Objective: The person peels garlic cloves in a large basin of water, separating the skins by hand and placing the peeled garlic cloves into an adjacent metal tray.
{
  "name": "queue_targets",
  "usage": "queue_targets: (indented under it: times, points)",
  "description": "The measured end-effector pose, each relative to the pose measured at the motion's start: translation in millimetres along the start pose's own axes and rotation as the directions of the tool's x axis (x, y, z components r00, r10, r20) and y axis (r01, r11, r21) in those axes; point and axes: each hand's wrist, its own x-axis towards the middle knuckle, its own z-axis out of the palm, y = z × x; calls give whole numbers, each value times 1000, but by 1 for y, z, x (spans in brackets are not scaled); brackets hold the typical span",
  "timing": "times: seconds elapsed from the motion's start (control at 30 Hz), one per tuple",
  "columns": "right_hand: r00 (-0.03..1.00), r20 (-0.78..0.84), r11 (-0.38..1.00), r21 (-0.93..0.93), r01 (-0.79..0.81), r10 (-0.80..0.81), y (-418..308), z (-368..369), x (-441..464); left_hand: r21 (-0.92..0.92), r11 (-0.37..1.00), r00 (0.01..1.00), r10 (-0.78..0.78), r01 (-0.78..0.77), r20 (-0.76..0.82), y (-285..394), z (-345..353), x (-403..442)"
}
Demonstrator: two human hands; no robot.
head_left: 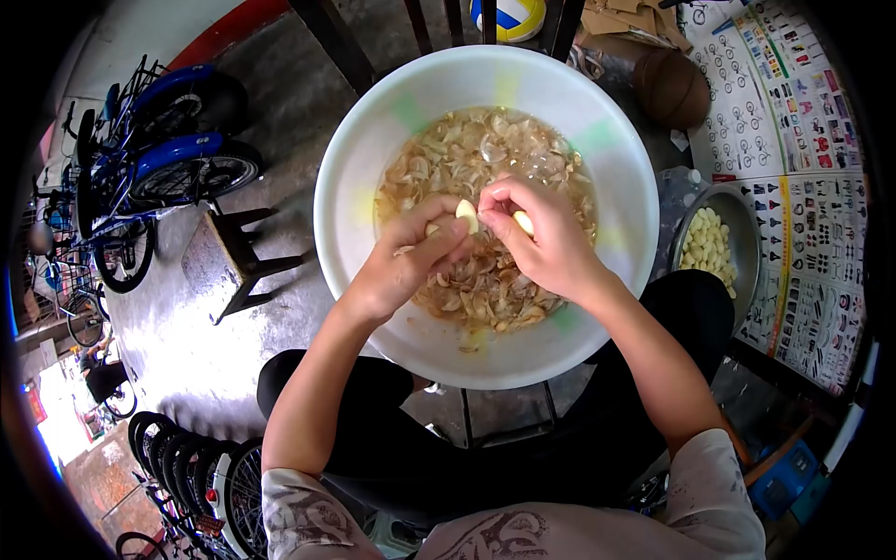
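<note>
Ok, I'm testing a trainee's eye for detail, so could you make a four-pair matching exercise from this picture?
1. Basin
2. Metal bowl
3. Papery skins
4. Ball at top edge

A. Brownish, inside the basin
B. Blue, yellow and white
C. Wide, round and whitish
D. Right of the basin, holding pale cloves

Pairs: 1-C, 2-D, 3-A, 4-B

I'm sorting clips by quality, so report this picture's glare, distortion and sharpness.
Head view: glare whitens the floor at left; head view: wide-lens curving, black corners; head view: basin, left hand and right hand clearly lit, without obvious blur.
</note>
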Motion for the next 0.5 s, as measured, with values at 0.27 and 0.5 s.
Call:
queue_targets:
  times: [0.27, 0.5]
  points:
    - [998, 22, 986, -155, 61, -58, -1, -2, 1, 634, 649, 870, 486, -421, 80, -10, 1, 7]
    - [974, 51, 971, 86, -223, 219, -7, 8, -1, 740, 463, 815, 545, -487, 196, -21, -2, 14]
